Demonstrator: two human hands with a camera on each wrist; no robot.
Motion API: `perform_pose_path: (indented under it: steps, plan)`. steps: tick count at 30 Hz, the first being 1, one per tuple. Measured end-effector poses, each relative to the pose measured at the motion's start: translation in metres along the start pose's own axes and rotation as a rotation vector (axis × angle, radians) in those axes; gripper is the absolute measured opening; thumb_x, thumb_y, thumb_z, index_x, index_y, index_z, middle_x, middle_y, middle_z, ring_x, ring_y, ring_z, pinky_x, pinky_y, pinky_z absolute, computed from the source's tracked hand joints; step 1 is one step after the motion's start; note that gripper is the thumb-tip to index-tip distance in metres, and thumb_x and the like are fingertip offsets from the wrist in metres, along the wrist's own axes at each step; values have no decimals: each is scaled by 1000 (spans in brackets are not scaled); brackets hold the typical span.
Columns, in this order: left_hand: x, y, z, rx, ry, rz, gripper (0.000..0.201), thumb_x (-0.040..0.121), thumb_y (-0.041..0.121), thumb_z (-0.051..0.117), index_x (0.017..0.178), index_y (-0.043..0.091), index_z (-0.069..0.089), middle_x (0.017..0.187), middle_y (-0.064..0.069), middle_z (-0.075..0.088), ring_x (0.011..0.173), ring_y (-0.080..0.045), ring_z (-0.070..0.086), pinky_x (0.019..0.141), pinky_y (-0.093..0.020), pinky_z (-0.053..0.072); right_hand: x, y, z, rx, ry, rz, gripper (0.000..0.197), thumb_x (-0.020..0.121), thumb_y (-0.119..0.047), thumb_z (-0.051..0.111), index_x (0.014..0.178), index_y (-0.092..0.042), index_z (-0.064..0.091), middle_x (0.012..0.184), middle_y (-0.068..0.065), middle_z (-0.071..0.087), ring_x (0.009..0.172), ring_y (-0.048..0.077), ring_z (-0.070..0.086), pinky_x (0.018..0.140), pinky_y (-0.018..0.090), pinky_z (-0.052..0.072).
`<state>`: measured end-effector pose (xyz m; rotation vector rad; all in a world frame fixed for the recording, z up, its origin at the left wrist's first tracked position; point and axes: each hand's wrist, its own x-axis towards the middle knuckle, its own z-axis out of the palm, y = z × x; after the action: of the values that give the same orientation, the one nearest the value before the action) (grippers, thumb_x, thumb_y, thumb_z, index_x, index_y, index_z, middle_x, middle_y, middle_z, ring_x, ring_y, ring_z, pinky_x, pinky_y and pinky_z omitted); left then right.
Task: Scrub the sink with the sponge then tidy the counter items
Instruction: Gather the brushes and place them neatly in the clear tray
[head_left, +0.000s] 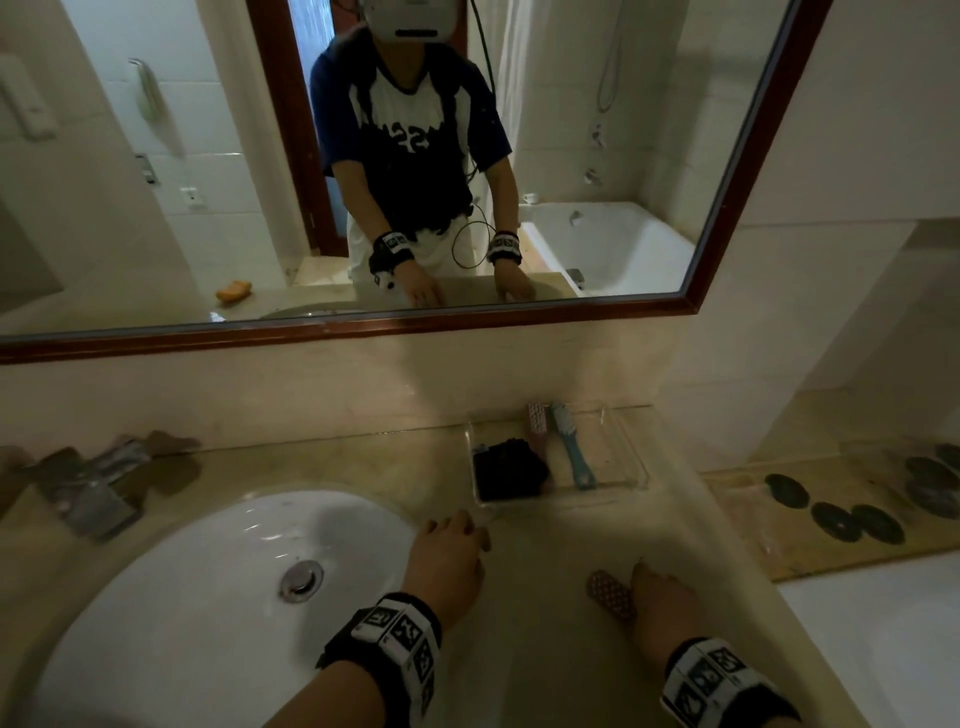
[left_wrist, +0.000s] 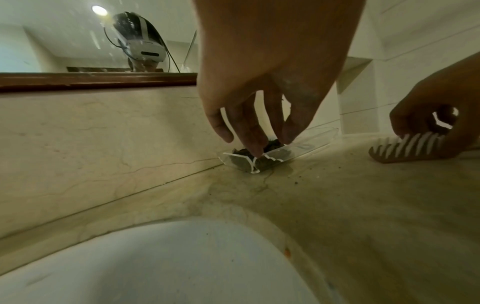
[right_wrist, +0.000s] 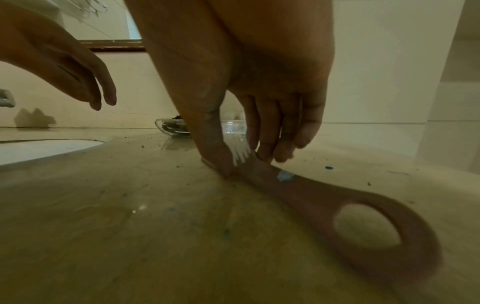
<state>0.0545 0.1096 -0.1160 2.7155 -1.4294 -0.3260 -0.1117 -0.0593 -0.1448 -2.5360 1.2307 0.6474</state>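
Beige marble-looking counter (head_left: 545, 582) with a white oval sink (head_left: 218, 571) sunk into it on the left. The right hand (head_left: 662, 597) is down on the counter near the front edge, thumb and fingertips pinching a pinkish-brown comb (right_wrist: 324, 197) that lies flat on the stone; in the right wrist view you can see the comb's teeth under the fingers and a big oval hole in its handle end. The left hand (head_left: 449, 551) hovers just right of the sink rim, fingers relaxed and pointing down, holding nothing. Its fingertips are right by the near corner of a clear plastic tray (head_left: 631, 452), and from the left wrist view I honestly can't tell if they're touching that corner or just above it.

The tray sits at the back of the counter against the wall. Inside it: a dark bundled-up thing (head_left: 509, 470) on the left, a blue toothbrush (head_left: 574, 447) and a pink brush (head_left: 537, 421) beside it.

The orange sponge (head_left: 235, 291) only shows in the mirror (head_left: 727, 171) reflection, lying on the counter well away from both hands. A chrome faucet (head_left: 91, 493) stands behind the sink on the far left. Little dark crumbs and a blue speck are scattered on the counter around the comb.
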Motion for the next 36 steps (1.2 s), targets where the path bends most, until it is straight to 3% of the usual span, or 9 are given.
perform_pose_path:
  steps: [5,7,13,16,21,25,30,33,36]
  plan:
    - [-22,-27,-9,-6,38,-63,36,95,16,42,129,24,53,135,-1,48,122,-20,50,105,-28,32,-10,-26,-7,54,11,-52,40,95,-54,32,103,-18,48,125,7,59,116,24,56,96,31,44]
    - [-38,-47,-12,-11,63,-109,35,96,18,42,129,25,52,136,0,48,123,-20,49,105,-28,32,-11,-44,-5,81,7,-72,52,94,-60,25,106,-17,52,121,6,62,112,23,59,96,31,46]
    - [-106,-129,-16,8,69,-323,38,95,20,43,132,25,49,135,0,48,125,-20,47,106,-30,32,-10,-114,13,193,29,-189,45,92,-56,37,106,-16,54,118,10,64,108,27,61,97,34,47]
    - [-147,-173,-15,3,68,-494,40,94,22,44,134,24,46,136,-1,48,127,-21,45,106,-31,32,-26,-167,10,217,55,-303,80,82,-77,19,106,-13,60,110,14,67,104,28,63,97,36,46]
    - [-227,-239,-6,-29,66,-803,42,94,24,45,136,24,44,139,-1,47,130,-22,44,107,-34,32,-52,-246,10,184,49,-465,40,90,-51,48,71,-15,46,67,7,58,64,23,58,67,32,49]
    - [-287,-272,3,-81,26,-1028,49,94,38,47,140,24,38,144,-4,40,133,-25,42,109,-37,34,-67,-291,21,15,35,-580,22,86,-31,58,85,-15,42,81,4,55,74,22,52,65,27,41]
    - [-341,-280,24,-288,-110,-1279,87,80,65,53,149,26,19,145,-8,34,135,-29,34,106,-42,36,-84,-321,33,-23,-29,-676,21,87,-25,57,91,-12,41,88,8,58,80,24,58,55,27,36]
    - [-354,-277,38,-403,-126,-1314,66,90,48,45,148,28,19,143,-10,34,132,-31,36,106,-42,38,-96,-331,36,1,-36,-727,20,86,-21,59,96,-15,43,101,14,65,98,28,64,66,25,36]
    - [-358,-276,43,-458,-101,-1289,53,95,33,39,145,25,25,139,-13,40,129,-33,42,105,-43,41,-106,-336,36,21,-30,-748,37,87,-20,60,121,-11,50,118,14,66,110,28,62,79,26,43]
